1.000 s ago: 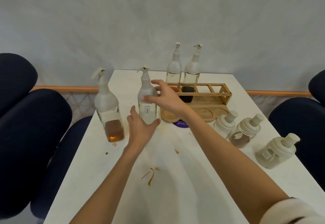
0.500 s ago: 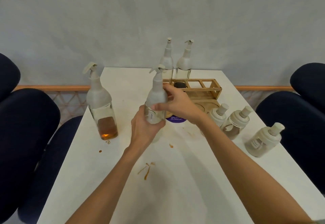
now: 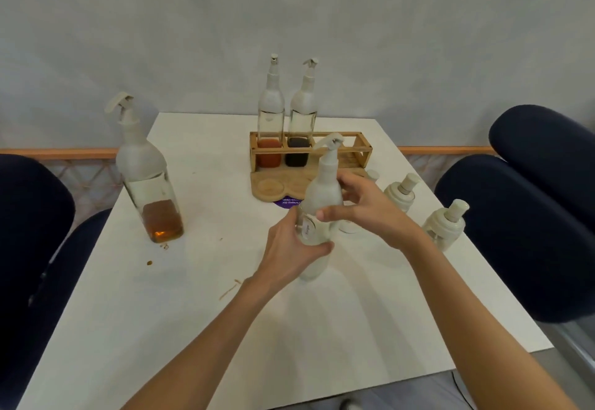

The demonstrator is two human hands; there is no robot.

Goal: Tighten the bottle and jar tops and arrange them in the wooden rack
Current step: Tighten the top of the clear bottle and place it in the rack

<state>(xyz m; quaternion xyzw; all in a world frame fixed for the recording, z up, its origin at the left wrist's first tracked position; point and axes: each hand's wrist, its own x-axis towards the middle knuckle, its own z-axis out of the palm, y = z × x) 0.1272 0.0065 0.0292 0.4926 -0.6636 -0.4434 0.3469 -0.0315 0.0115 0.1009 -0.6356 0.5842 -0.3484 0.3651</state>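
A clear glass bottle with a frosted white pour top (image 3: 323,194) stands at the table's middle, held in both hands. My left hand (image 3: 291,253) wraps its glass body. My right hand (image 3: 363,208) grips the white top. The wooden rack (image 3: 360,152) sits behind, with two tall bottles in its left slots, one with red liquid (image 3: 270,119) and one with dark liquid (image 3: 301,123). A bottle of amber liquid (image 3: 148,181) stands at the left. Two short white-capped jars (image 3: 401,194) (image 3: 446,224) stand at the right; a third is partly hidden behind my right hand.
The white table (image 3: 193,313) has brown drips near the amber bottle and by my left wrist. A purple sticker (image 3: 288,202) lies in front of the rack. Dark blue chairs (image 3: 531,216) (image 3: 29,248) flank the table on both sides.
The bottle has come from beside the rack to the table's middle, nearer me. My left hand closed around its body and my right hand stayed on its top.
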